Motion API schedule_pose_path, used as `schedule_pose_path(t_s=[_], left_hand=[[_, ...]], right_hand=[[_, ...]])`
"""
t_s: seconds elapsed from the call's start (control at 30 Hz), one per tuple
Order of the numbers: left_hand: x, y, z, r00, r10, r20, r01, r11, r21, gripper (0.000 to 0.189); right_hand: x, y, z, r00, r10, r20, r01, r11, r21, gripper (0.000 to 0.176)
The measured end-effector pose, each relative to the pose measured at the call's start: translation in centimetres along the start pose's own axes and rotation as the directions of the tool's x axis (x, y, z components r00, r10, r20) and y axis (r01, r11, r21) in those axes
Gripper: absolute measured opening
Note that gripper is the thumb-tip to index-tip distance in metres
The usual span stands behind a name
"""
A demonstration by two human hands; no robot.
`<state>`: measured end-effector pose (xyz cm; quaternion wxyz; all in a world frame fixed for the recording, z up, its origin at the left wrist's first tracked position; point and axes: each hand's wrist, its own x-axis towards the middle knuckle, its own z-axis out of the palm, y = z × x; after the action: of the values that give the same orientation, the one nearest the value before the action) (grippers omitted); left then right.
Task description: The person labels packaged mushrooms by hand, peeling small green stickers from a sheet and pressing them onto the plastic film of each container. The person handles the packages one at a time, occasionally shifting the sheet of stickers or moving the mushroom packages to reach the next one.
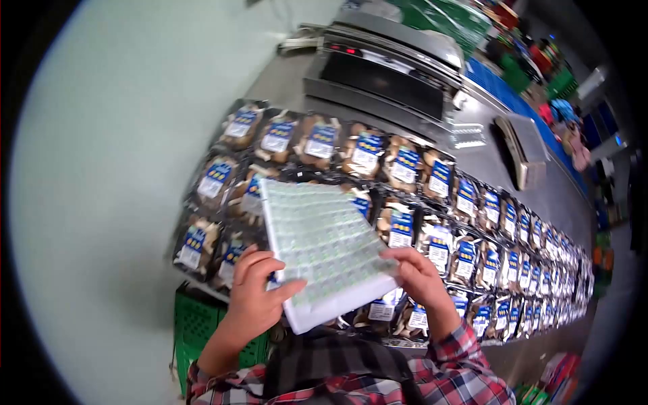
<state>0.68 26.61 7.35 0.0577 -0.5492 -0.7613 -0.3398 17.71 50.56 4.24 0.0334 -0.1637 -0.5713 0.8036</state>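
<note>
Our left hand [255,291] clasps the sheet [322,246] at its near corner; our right hand [420,273] pinches its side edge. Below, what look like mushroom packs [403,167] fill the steel table [280,81].

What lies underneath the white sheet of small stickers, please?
Rows of clear-wrapped mushroom trays with blue labels on the long steel table show around the white sticker sheet; the trays directly beneath it are hidden.
</note>
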Motion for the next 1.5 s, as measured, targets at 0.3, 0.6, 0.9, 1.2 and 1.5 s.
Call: schedule_pose_path(t_s=[0.3,0.6,0.9,1.2,1.5], left_hand=[[-7.3,-2.4,3.1,0.71,-0.494,0.501,0.47,-0.197,-0.86,0.046],[-9.4,-0.1,6.6,0.6,-0.606,0.522,0.578,-0.124,-0.807,0.034],[-4.5,3.9,6.2,0.782,-0.523,0.34,0.355,-0.075,-0.932,0.06],[0.0,10.5,10.4,0.781,-0.505,0.368,0.525,0.21,-0.825,0.018],[0.2,15.5,10.9,0.672,-0.665,0.325,0.547,0.15,-0.824,0.054]], right_hand=[[-1.7,2.5,3.4,0.948,-0.153,-0.28,0.058,0.945,-0.321,0.016],[-2.7,4.6,5.9,0.94,0.012,-0.34,-0.118,0.949,-0.293,0.04],[-6.7,-0.2,3.1,0.868,-0.455,-0.2,0.135,0.603,-0.786,0.044],[-11.9,-3.1,-6.3,0.853,-0.5,-0.149,0.213,0.594,-0.776,0.032],[-11.8,-2.2,-9.2,0.86,-0.508,-0.05,0.355,0.664,-0.658,0.038]])
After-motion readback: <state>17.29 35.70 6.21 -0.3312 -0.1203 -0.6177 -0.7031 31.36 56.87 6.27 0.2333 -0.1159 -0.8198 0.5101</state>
